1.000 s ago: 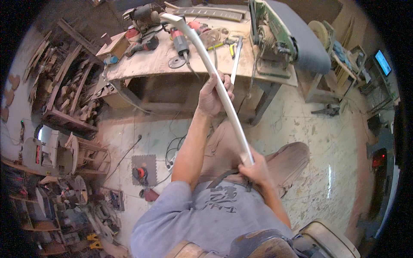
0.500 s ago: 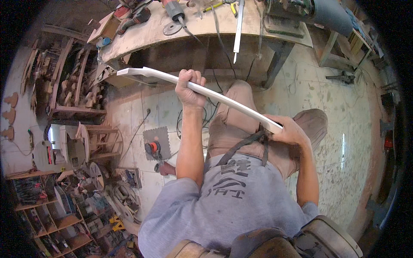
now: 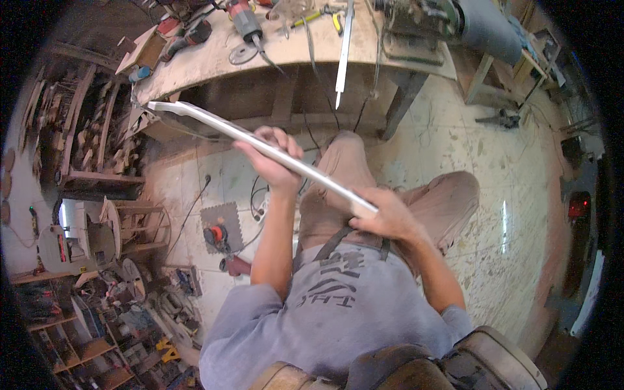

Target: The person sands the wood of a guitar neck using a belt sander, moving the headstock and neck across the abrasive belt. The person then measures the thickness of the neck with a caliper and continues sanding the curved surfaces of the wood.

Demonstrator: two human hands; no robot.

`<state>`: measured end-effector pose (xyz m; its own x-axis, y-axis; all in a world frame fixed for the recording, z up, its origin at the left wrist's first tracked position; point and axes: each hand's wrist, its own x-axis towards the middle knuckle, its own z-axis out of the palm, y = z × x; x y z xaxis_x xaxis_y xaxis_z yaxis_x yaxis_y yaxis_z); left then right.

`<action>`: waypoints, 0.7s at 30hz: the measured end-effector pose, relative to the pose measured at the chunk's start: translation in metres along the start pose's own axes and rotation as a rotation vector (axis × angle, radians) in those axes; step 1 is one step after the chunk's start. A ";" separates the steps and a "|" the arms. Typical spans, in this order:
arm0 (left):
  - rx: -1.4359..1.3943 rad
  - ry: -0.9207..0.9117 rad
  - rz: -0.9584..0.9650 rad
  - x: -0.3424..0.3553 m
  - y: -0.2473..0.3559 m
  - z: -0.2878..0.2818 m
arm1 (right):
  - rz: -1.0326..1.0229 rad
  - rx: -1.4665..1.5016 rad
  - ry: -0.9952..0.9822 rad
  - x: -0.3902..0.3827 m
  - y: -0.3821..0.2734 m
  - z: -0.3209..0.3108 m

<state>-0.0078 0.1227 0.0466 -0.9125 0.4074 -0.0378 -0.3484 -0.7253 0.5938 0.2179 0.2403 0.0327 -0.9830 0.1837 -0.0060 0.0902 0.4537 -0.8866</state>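
A long, slim whitish piece shaped like a guitar neck (image 3: 218,126) slants across in front of my body. Its far-left end is angled and stepped, and reaches close to the workbench. About midway along, my left hand (image 3: 275,170) cups it from beneath, thumb on one side and curled fingers on the other. My right hand (image 3: 391,217) closes around the lower right end above my lap, partly hiding that end. The knees of my brown trousers (image 3: 344,159) lie below and beyond the piece.
The workbench (image 3: 214,64) ahead bears a red and grey power tool (image 3: 244,21), a drill (image 3: 185,40), a metal ruler-like bar (image 3: 344,55) overhanging its edge, and a large machine (image 3: 426,29). An orange-and-black sander (image 3: 216,235) lies on a floor mat. Shelving (image 3: 81,351) stands lower left.
The left hand has gone from a fist over the piece to cupping it from below. Both hands and the piece have moved left and tilted more steeply; the view has shifted too.
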 end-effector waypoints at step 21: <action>0.544 -0.170 -0.156 0.019 0.108 -0.039 | 0.251 0.824 0.579 0.239 0.035 -0.066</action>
<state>-0.0715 0.0305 0.0788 -0.7965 0.6022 -0.0551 -0.2749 -0.2795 0.9200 -0.0036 0.3574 0.0302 -0.7036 0.6806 -0.2043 -0.0698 -0.3523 -0.9333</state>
